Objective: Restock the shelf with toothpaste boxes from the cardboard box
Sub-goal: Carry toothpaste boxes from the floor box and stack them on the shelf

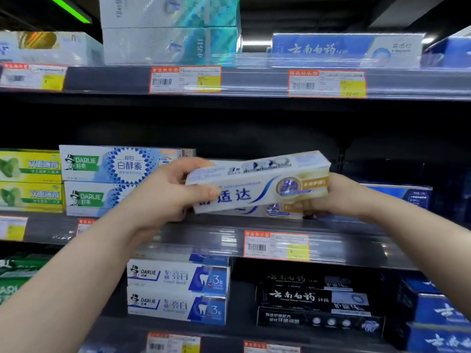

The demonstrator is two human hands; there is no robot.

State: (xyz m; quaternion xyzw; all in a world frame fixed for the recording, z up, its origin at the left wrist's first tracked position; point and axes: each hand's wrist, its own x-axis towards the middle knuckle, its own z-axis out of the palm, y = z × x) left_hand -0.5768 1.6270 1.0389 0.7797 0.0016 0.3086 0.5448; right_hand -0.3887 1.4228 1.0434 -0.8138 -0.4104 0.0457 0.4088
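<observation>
A white and gold toothpaste box (257, 184) is held level in front of the middle shelf (204, 233). My left hand (165, 192) grips its left end with the thumb across the front face. My right hand (334, 197) holds its right end, fingers curled underneath. Below and just behind it lies another box of the same kind (275, 209) on the shelf, mostly hidden. The shelf space behind the held box is dark. The cardboard box is not in view.
Darlie boxes (109, 165) and yellow-green boxes (29, 180) stand stacked to the left on the same shelf. A dark blue box (410, 196) lies to the right. The upper shelf (254, 81) and the lower shelf hold more toothpaste boxes, with price tags (276, 247) on the rails.
</observation>
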